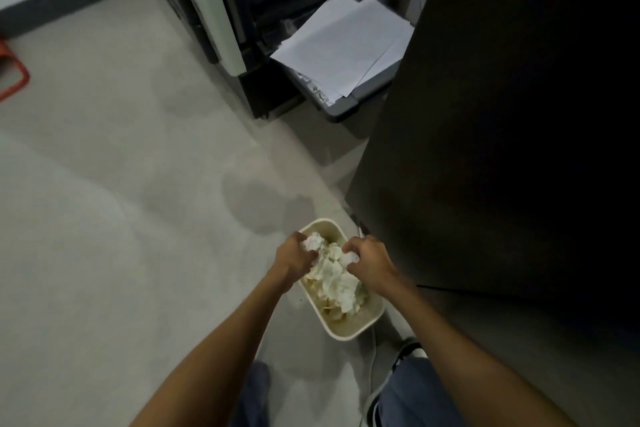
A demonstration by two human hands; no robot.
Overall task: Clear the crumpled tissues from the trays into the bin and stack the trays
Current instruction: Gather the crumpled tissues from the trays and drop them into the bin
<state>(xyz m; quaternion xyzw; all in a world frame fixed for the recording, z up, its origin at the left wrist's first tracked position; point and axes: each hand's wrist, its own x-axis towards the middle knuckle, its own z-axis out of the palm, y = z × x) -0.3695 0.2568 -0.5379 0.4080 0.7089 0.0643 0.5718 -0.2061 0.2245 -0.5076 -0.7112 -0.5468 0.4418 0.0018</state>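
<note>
Heads up, that cream bin (349,334) on the floor (138,218) is pretty much heaped: the pile of crumpled tissues (337,282) sits level with the rim, maybe over it. Your left hand (294,255) is curled round one white wad (313,242) and your right hand (367,260) is pinching another (350,258), both right above the far half of the bin.

If you just let go, I reckon those wads bounce off the pile and roll onto the floor, or go under the dark tabletop (502,149) on the right where you can't see them. The bin looks light too, so pressing down hard off-centre could tip it. There's a thin white cable (372,357) just near it, by your shoe (412,350), easy to snag.

No trays in view, so I can't tell how many need clearing and stacking.
</note>
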